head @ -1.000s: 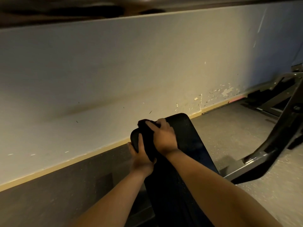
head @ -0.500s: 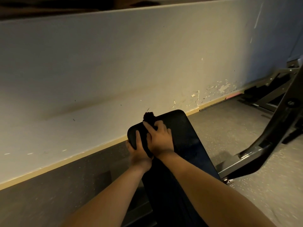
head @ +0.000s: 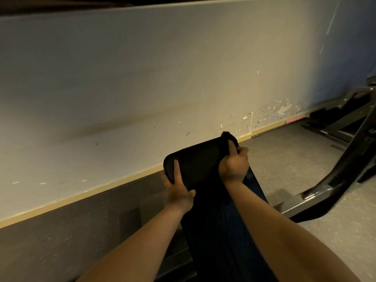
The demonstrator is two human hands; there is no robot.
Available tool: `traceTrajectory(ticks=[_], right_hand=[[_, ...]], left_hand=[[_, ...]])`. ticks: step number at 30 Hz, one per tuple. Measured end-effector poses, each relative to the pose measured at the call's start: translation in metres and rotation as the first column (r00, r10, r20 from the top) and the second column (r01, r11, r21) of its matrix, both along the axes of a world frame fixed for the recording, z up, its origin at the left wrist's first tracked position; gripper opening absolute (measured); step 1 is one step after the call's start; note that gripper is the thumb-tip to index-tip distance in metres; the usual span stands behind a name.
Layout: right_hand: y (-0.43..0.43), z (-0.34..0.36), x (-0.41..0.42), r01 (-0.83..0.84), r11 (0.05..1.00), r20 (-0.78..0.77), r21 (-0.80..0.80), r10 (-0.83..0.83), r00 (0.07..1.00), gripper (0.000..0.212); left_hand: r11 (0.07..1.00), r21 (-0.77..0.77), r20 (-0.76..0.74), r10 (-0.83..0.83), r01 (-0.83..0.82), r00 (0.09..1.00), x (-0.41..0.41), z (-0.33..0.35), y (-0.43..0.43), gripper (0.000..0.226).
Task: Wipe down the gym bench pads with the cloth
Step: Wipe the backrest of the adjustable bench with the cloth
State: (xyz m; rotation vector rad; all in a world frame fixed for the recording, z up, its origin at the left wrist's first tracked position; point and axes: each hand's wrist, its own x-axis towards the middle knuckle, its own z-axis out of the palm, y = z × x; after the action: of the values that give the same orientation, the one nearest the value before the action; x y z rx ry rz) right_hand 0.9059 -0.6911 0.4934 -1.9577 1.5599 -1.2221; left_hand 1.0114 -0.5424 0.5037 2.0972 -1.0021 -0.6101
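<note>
A long black bench pad (head: 197,159) runs away from me toward the wall, its rounded far end near the baseboard. My left hand (head: 179,188) grips the pad's left edge, thumb lying on top and fingers wrapped under. At the pad's far right corner my right hand (head: 234,163) clutches a dark cloth (head: 227,139), which bunches up above the fingers against the pad. The cloth is nearly the same colour as the pad, so its outline is hard to trace.
A scuffed pale wall (head: 183,78) with a tan baseboard stands just beyond the pad. A dark metal machine frame (head: 345,174) slants up at the right, with more equipment (head: 335,119) behind it. Speckled floor (head: 284,159) lies to the right, darker floor on the left.
My right hand has slid the cloth from the pad's far left part across to its far right corner. The left hand has stayed on the left edge.
</note>
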Motion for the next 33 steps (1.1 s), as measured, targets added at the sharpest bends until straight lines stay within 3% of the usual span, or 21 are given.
traceTrajectory(ticks=[3, 5, 8, 11, 14, 17, 20, 23, 26, 28, 30, 32, 33], right_hand=[[0.028, -0.001, 0.038, -0.239, 0.966, -0.051, -0.101, 0.234, 0.971, 0.048], [0.052, 0.004, 0.060, -0.427, 0.895, -0.115, -0.126, 0.415, 0.903, 0.041], [0.061, 0.008, 0.059, -0.526, 0.838, -0.255, -0.147, 0.481, 0.839, 0.045], [0.039, 0.009, 0.032, -0.459, 0.880, -0.337, -0.123, 0.398, 0.853, 0.054], [0.012, 0.003, -0.004, -0.309, 0.946, -0.300, -0.097, 0.268, 0.915, 0.057], [0.001, -0.017, -0.043, -0.127, 0.991, -0.186, -0.035, 0.118, 0.975, 0.059], [0.006, -0.025, -0.054, 0.047, 0.987, 0.044, 0.155, -0.055, 0.998, 0.052], [0.006, -0.018, -0.041, 0.035, 0.979, 0.205, 0.201, -0.077, 0.976, 0.045], [0.013, -0.001, -0.011, -0.110, 0.984, 0.284, 0.140, 0.067, 0.956, 0.049], [0.026, 0.009, 0.017, -0.260, 0.966, 0.165, 0.015, 0.254, 0.953, 0.053], [0.043, 0.014, 0.047, -0.455, 0.888, 0.031, -0.064, 0.458, 0.889, 0.052], [0.054, 0.013, 0.064, -0.570, 0.816, -0.116, -0.090, 0.560, 0.820, 0.049], [0.055, 0.010, 0.065, -0.583, 0.807, -0.176, -0.096, 0.563, 0.808, 0.048]], left_hand=[[1.000, 0.012, 0.070, 0.005, -0.006, 0.998, 0.004, -0.007, -0.002, 0.109], [0.999, 0.040, 0.152, 0.012, -0.019, 0.988, 0.006, -0.009, -0.001, 0.111], [0.999, 0.038, 0.152, 0.002, -0.008, 0.988, 0.007, -0.009, 0.000, 0.112], [0.999, -0.025, 0.003, -0.034, 0.034, 0.999, 0.006, -0.005, 0.000, 0.109], [0.999, -0.013, -0.041, -0.041, 0.040, 0.998, 0.005, 0.001, 0.003, 0.106], [0.999, 0.017, -0.025, -0.031, 0.031, 0.999, 0.001, 0.006, 0.005, 0.106], [0.999, 0.049, -0.018, -0.021, 0.022, 1.000, 0.000, 0.008, 0.005, 0.107], [0.998, 0.055, -0.056, -0.039, 0.042, 0.998, -0.001, 0.012, 0.006, 0.106], [0.999, 0.029, -0.073, -0.040, 0.042, 0.997, 0.001, 0.007, 0.006, 0.106], [1.000, -0.006, -0.107, 0.009, -0.010, 0.994, 0.002, 0.002, 0.003, 0.106], [0.990, -0.064, -0.189, 0.113, -0.128, 0.975, 0.003, 0.001, 0.002, 0.105], [0.977, -0.148, -0.359, 0.092, -0.154, 0.929, -0.001, 0.009, 0.002, 0.095], [0.966, -0.182, -0.343, 0.112, -0.183, 0.933, 0.000, 0.008, 0.000, 0.084]])
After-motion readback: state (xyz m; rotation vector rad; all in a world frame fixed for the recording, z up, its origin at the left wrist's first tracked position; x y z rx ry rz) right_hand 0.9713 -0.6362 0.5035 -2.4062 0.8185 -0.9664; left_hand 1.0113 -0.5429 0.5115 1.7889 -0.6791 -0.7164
